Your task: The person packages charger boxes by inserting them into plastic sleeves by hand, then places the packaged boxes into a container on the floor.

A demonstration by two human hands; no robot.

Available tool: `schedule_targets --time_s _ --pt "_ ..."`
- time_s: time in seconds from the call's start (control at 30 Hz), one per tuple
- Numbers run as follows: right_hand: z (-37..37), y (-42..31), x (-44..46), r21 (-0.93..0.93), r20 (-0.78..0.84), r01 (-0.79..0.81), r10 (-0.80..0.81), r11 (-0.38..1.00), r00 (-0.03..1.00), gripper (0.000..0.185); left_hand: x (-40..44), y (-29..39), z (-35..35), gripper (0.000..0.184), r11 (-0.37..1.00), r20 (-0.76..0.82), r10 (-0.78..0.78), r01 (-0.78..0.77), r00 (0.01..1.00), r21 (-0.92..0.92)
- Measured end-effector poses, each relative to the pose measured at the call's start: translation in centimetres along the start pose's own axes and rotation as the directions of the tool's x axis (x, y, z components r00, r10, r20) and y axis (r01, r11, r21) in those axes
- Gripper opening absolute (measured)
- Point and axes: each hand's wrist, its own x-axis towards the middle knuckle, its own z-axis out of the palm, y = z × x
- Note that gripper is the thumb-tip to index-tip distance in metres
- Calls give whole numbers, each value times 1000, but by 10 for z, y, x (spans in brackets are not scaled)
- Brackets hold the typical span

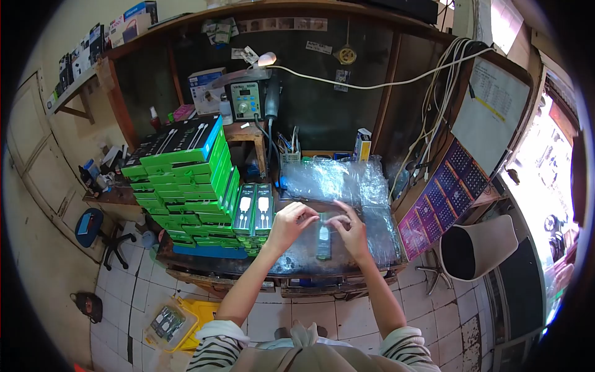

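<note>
Over the desk, my left hand [295, 224] has its thumb and fingers pinched together at the top of a small clear item. Facing it, my right hand [349, 229] also pinches near the same spot, its other fingers raised. What lies between the fingertips is too small to make out. Just below them is a narrow dark green package [323, 243] with a pale object showing inside, close to the desk's front edge. To the left, black-and-green boxes [255, 208] with white cable pictures stand upright beside a tall stack of green boxes [192, 186].
Clear plastic wrap [334, 177] covers the back and right of the desk [291, 259]. Behind are a soldering station [246, 100] and a pen basket [290, 156]. A chair [477, 251] stands right; a yellow container [198, 313] sits on the floor.
</note>
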Motion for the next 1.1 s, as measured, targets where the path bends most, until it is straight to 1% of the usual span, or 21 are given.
schedule_targets --time_s 0.03,0.07,0.1,0.13,0.17,0.23,0.27,0.3,0.33,0.47,0.5,0.57,0.6,0.63,0.67,0.73,0.9,0.97,1.0,1.07,1.1 --pt "-1 -4 1 0 1 -2 2 1000 1000 43 -1 1 -1 12 999 1 14 -14 1000 45" --pt "-3 -6 2 -50 5 94 -94 994 996 45 -1 3 -2 12 999 1 11 -11 1000 46" --pt "-4 -9 4 -99 13 188 -188 977 982 46 0 4 -4 12 996 0 51 -51 999 80" --pt "-8 -23 6 -190 62 243 -235 951 970 41 2 5 -6 12 989 0 92 -92 996 113" --pt "-11 -22 12 -189 64 243 -235 951 970 41 4 5 -7 12 989 -1 90 -90 996 114" --pt "-14 -21 21 -291 168 435 -402 852 900 31 7 5 -10 10 967 16 199 -199 980 158" --pt "-13 -24 24 -249 158 404 -375 880 913 19 7 5 -11 10 967 15 199 -198 980 161" --pt "-14 -25 27 -246 160 406 -377 880 912 19 8 4 -13 9 958 30 218 -220 975 185" --pt "-16 -24 30 -256 202 410 -366 876 908 17 9 4 -14 9 948 44 237 -241 971 209" --pt "-18 -26 36 -298 299 455 -370 840 879 14 7 2 -19 9 948 39 215 -218 976 232" --pt "-17 -24 37 -296 303 456 -370 839 878 14 6 0 -19 10 940 42 224 -227 974 254" --pt "-16 -17 41 -356 329 495 -389 793 860 15 4 -4 -20 11 932 44 232 -235 972 278" --pt "-16 -15 41 -355 331 496 -390 792 859 15 3 -6 -22 11 921 94 233 -251 968 298" --pt "-17 -13 41 -415 327 486 -373 769 868 17 2 -7 -24 12 910 144 234 -269 962 316" --pt "-18 -12 41 -475 321 473 -355 742 878 19 1 -8 -27 12 910 144 234 -269 962 316" --pt "-21 -12 42 -499 316 468 -351 729 882 20 1 -10 -31 13 894 224 247 -311 943 323" --pt "-22 -6 43 -551 294 456 -349 699 890 21 0 -17 -37 17 912 196 204 -259 959 318" --pt "-18 1 43 -553 280 455 -359 698 890 21 -1 -21 -32 18 975 132 184 -197 974 100" --pt "-16 5 44 -552 279 452 -356 700 892 21 0 -20 -30 18 976 135 181 -195 974 99" --pt "-10 20 44 -529 276 423 -323 736 905 21 -1 -18 -24 17 972 192 233 -233 953 -24" --pt "-8 27 43 -527 275 415 -313 742 909 21 -4 -21 -21 17 974 199 225 -224 954 -27"
